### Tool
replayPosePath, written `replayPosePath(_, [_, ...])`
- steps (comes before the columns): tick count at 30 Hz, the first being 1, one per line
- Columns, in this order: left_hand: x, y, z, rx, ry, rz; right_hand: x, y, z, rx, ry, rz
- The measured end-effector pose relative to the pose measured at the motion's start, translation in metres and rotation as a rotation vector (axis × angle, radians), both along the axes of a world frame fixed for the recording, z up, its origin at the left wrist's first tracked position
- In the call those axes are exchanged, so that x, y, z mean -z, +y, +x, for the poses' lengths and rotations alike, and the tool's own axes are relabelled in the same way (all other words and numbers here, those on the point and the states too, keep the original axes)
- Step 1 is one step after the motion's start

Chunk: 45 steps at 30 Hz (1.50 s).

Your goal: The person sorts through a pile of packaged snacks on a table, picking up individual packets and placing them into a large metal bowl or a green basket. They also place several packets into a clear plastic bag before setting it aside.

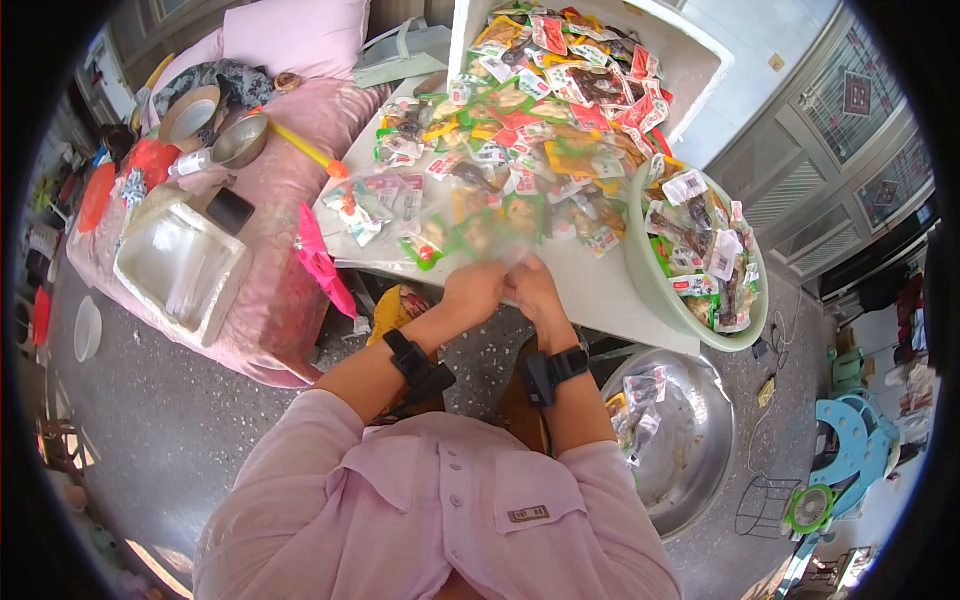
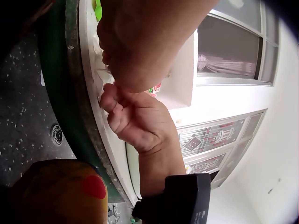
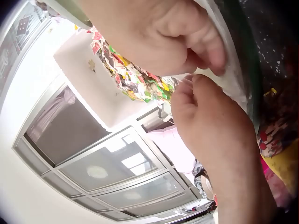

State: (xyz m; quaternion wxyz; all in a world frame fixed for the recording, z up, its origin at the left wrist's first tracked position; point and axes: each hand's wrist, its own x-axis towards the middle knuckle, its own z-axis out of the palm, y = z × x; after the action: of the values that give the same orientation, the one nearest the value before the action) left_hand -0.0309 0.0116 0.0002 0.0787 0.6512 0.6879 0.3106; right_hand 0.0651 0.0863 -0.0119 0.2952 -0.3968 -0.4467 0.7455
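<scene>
Both hands meet at the near edge of the white table (image 1: 590, 265). A clear plastic bag (image 1: 478, 238) with several food packets showing through it lies just beyond them. My left hand (image 1: 476, 287) has its fingers curled and pinches the gathered bag end. Close against it, my right hand (image 1: 536, 288) also pinches the plastic, fingers bent in; in the left wrist view its curled fingers (image 2: 117, 114) show. The fingertips are partly hidden in the head view. A heap of colourful sealed food packets (image 1: 560, 100) spreads behind the bag.
A white foam box (image 1: 690, 60) lies tipped at the back, packets spilling out. At right stands a pale green basin (image 1: 640, 270) full of packets. A metal basin (image 1: 690, 440) holds a few packets below. To the left are a pink-covered bed (image 1: 270, 330) and another foam box (image 1: 185, 260).
</scene>
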Motion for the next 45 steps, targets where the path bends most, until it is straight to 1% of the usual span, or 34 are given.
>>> replayPosePath(2, [0.003,-0.001,-0.001,-0.007,-0.006,-0.025,-0.012,-0.003,0.008,-0.153,-0.224,0.057])
replayPosePath(5, [0.011,-0.003,-0.001,-0.026,0.003,-0.036,0.001,0.026,0.031,-0.303,-0.491,0.409])
replayPosePath(8, [0.02,-0.004,0.001,-0.046,0.008,-0.047,0.023,0.057,0.042,0.067,-0.696,0.876])
replayPosePath(11, [0.022,-0.001,0.001,-0.043,0.019,-0.068,0.014,0.069,0.031,0.049,-0.927,0.932])
replayPosePath(14, [0.025,0.001,0.0,-0.034,0.01,-0.076,0.003,0.066,0.013,0.12,-0.929,0.853])
replayPosePath(17, [0.027,0.001,-0.002,-0.029,0.012,-0.088,0.014,0.077,-0.003,0.076,-0.939,0.831])
replayPosePath(20, [0.026,0.001,-0.002,-0.043,0.005,-0.086,0.027,0.085,-0.009,0.13,-0.874,0.85])
replayPosePath(23, [0.022,0.0,-0.002,-0.048,-0.011,-0.104,0.03,0.089,0.0,0.124,-0.756,0.807])
replayPosePath(26, [0.018,-0.002,-0.002,-0.045,-0.03,-0.11,0.028,0.091,0.022,0.22,-0.407,0.506])
replayPosePath(29, [0.02,-0.001,-0.002,-0.042,-0.03,-0.087,0.003,0.069,0.05,0.23,-0.162,0.268])
replayPosePath(32, [0.021,-0.001,-0.002,-0.045,-0.03,-0.061,0.013,0.055,0.073,0.318,0.041,0.297])
replayPosePath(35, [0.022,-0.001,-0.001,-0.046,-0.032,-0.042,0.004,0.032,0.088,0.358,0.1,0.095])
replayPosePath(38, [0.022,-0.002,0.0,-0.051,-0.037,-0.024,0.014,0.014,0.091,0.407,0.204,-0.051])
replayPosePath(41, [0.024,-0.001,-0.001,-0.051,-0.037,-0.023,0.018,-0.003,0.088,0.397,0.223,-0.051])
replayPosePath(43, [0.026,-0.001,-0.001,-0.048,-0.023,-0.016,0.016,-0.009,0.085,0.444,0.216,-0.065])
replayPosePath(45, [0.025,0.001,0.0,-0.046,0.022,-0.071,0.012,-0.012,0.084,0.49,0.218,-0.1])
